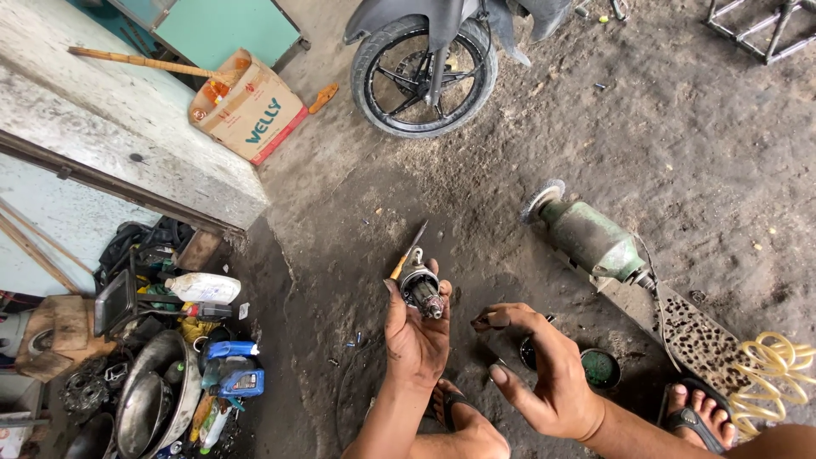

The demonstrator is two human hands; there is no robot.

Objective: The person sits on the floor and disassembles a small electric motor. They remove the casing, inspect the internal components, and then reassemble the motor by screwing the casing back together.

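My left hand is raised over the dirt floor and grips a small greasy motor part, a round metal piece with a dark toothed end. A screwdriver with a yellow handle sticks up behind it, seemingly held in the same hand. My right hand hovers to the right with fingers spread and curled, holding nothing. Just past it on the floor stand a small dark round tin and a green lid. My feet in sandals are below.
A green angle grinder lies on the floor to the right, beside a perforated metal plate and a coiled yellow hose. A motorbike wheel stands ahead. A cardboard box, bottles and metal bowls clutter the left.
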